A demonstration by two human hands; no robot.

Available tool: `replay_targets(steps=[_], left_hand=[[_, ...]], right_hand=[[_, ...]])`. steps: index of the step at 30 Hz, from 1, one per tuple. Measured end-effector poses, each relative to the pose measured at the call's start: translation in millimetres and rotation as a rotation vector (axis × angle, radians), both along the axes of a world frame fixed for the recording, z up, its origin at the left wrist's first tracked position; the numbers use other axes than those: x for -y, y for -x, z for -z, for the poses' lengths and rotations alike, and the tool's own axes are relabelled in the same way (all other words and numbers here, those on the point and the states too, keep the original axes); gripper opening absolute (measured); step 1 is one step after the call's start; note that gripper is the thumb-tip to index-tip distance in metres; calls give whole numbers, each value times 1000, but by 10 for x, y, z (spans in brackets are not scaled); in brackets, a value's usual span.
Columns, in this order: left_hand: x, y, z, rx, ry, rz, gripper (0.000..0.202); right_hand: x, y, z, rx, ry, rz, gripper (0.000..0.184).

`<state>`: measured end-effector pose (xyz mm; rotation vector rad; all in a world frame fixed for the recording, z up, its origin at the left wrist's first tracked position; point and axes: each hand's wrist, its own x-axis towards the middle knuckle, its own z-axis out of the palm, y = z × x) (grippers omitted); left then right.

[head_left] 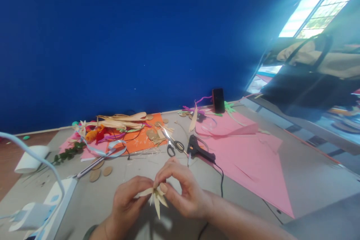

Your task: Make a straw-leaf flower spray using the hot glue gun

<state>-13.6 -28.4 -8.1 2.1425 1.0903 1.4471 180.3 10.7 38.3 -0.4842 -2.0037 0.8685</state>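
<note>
A pale, cream-coloured flower [157, 199] with pointed petals is held between both hands, low in the middle of the head view. My left hand [128, 198] pinches it from the left, by a petal or the base; the exact spot is hidden by the fingers. My right hand [184, 191] closes thumb and fingers on its upper right part. Just beyond the hands, scissors [172, 144] lie with their blades apart. To their right rests a black glue gun [199, 150] with its cord running toward me.
Pink paper sheets [247, 157] cover the right side of the table. Dried husk strips [120, 122] lie on orange paper [135, 140] at the back left. A power strip [60, 202], a cutter knife [92, 165] and wooden discs [95, 175] are at left. A phone [218, 100] leans against the blue wall.
</note>
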Motion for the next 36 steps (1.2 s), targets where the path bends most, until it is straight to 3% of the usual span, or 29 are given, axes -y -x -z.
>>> replay_targets(steps=[7,12,18,24,30,36], left_hand=[[-44,19,88,87,77,20,10],[-63,11,92,196,197,-5,9],[-81,-31,85,377,467,-19,11],[-115,-58,66,599,746,62,11],[-132,-35,88,662,782,160,19],[-124,-22,32,554,775,161,26]], right_hand=[[-41,14,37,-23,-45,-34,18],[-54,26,98,-23,-30,31,24],[-94,40,167,-13,32,165,23],[-122,57,151,-22,106,122,9],[-99,86,131,-66,65,94,6],[-84,92,158,-72,69,92,4]])
